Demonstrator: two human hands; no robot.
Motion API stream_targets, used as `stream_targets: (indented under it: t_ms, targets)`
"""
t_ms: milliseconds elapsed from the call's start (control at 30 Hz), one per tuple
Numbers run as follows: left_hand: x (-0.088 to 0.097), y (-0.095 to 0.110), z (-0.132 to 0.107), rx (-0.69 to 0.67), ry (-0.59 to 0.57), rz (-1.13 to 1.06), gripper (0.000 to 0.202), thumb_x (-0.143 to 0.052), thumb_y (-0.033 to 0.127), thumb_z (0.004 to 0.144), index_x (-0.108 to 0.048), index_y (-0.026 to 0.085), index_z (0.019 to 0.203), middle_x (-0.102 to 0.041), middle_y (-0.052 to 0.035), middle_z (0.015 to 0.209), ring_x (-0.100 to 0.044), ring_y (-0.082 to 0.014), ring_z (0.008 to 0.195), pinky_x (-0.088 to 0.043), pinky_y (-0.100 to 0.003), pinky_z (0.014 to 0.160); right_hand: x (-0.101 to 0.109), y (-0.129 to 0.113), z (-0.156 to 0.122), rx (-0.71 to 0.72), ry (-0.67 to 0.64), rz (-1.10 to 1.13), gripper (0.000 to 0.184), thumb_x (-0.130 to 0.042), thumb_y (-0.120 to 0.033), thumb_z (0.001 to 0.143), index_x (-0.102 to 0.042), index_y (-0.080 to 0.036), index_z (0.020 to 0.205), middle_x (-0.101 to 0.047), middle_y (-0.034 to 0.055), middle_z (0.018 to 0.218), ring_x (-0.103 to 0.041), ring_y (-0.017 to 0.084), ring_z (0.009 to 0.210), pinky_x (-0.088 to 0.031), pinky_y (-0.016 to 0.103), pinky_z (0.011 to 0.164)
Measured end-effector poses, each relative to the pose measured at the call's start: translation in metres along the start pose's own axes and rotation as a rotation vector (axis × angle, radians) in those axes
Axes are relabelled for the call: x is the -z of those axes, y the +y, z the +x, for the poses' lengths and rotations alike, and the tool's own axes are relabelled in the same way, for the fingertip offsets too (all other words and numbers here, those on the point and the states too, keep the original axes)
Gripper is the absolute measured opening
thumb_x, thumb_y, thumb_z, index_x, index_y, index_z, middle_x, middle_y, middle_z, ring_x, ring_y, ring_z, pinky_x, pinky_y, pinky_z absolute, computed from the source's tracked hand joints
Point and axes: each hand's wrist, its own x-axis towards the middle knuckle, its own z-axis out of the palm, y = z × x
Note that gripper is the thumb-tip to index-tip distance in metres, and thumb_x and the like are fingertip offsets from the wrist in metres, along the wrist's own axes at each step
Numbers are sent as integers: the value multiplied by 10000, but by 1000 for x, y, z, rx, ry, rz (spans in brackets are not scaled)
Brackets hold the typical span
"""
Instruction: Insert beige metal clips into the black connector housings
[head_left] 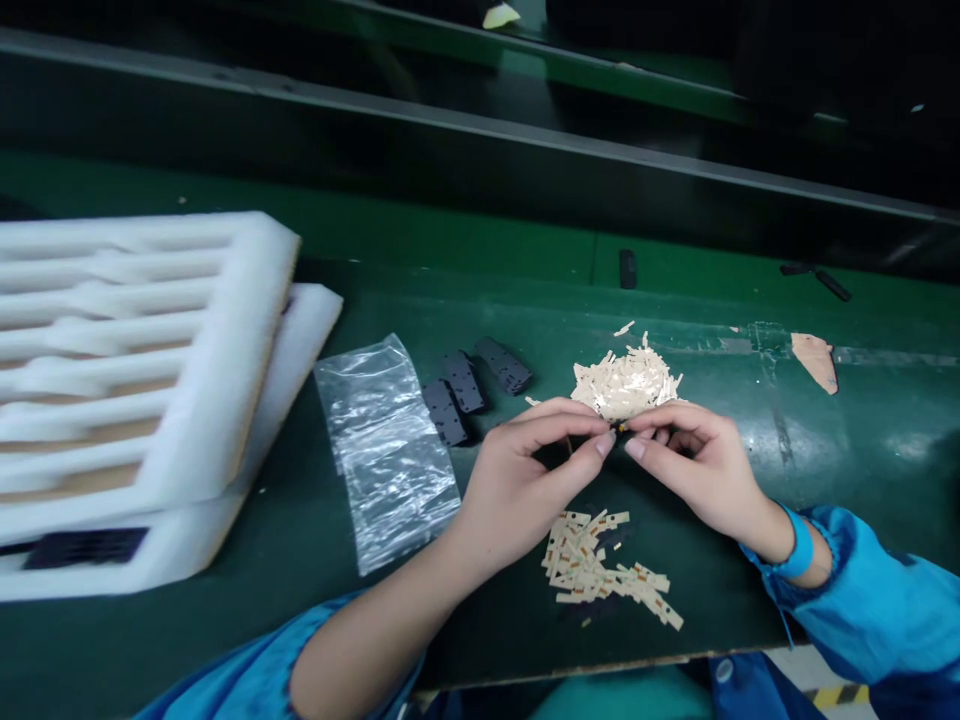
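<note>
My left hand [525, 470] and my right hand [694, 460] meet fingertip to fingertip over the green table [525, 290]. Both pinch one tiny dark part [619, 426] between thumb and forefinger. Just behind the fingertips lies a heap of small beige strips [626, 382]. A second, flatter pile of beige strips [600, 570] lies near the table's front edge, below my hands. Three dark rectangular pieces [469, 385] lie to the left of my left hand.
Stacked white foam trays [135, 380] fill the left side. A clear plastic bag [386, 445] lies beside them. A beige scrap [816, 360] is stuck at the right, and small black items [628, 268] sit farther back near a dark raised rail.
</note>
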Motion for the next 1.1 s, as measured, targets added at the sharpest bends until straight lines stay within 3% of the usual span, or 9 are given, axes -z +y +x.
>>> stream_targets:
  t_ms: [100,267,600,800,1100]
  targets:
    - [0,2,-1,-12,-58,23,99,-714,190,845,-801,216,805,-775,-39,861,-723,-193,797,-568,-331,760,2,-4,1,56,56,-59,111,-822,-255,804,-776,-200,889,-686,13,800,-577,133,646,-415,264,528]
    - [-2,3,-1,-3,-119,32,107,-696,204,855,-779,210,786,-767,-50,857,-713,-201,785,-562,-355,762,2,-7,1,61,44,-58,60,-777,-245,822,-746,-201,795,-675,-1,716,-527,116,571,-400,262,512]
    - [-2,5,-1,-2,-138,26,105,-694,209,852,-779,216,792,-772,-53,873,-706,-204,791,-564,-361,781,2,-7,3,20,28,-20,70,-764,-233,804,-729,-199,753,-659,-13,670,-525,112,564,-395,251,511]
    - [1,2,3,162,-160,-18,143,-754,344,846,-820,221,877,-791,-56,842,-685,-208,736,-527,-319,651,1,-6,1,11,12,-6,72,-765,-235,800,-743,-201,741,-677,-1,677,-506,113,553,-388,252,500]
    - [4,6,9,292,-249,-244,199,-814,380,798,-766,201,727,-735,-23,708,-622,-159,634,-523,-272,614,0,-8,2,-165,-96,203,105,-840,-289,731,-769,-213,724,-706,-4,665,-561,124,571,-456,249,531]
